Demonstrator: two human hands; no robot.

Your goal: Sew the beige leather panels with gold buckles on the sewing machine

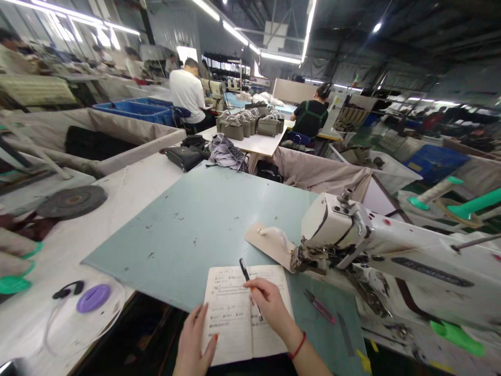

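An open notebook [230, 339] with handwriting on its pages lies at the near edge of the green table top [219, 209]. My right hand [270, 303] is over the right page, its fingers closed around a dark pen [243, 267]. The pen slants across the middle fold. Against the lower left edge of the notebook rests my left hand [195, 339], fingers apart, holding nothing. Just beyond the notebook, a beige panel with a pale handle [270, 243] lies by the sewing machine [332, 224]. Pink-handled thread snips [320, 306] sit right of the notebook.
A thin metal blade [345, 334] lies near the snips. At left are a purple disc [94, 298] and a dark round roll [73, 201]. Black and grey bags [225, 152] sit at the table's far edge. Two people work at tables ahead, near several grey-brown bags [242, 126].
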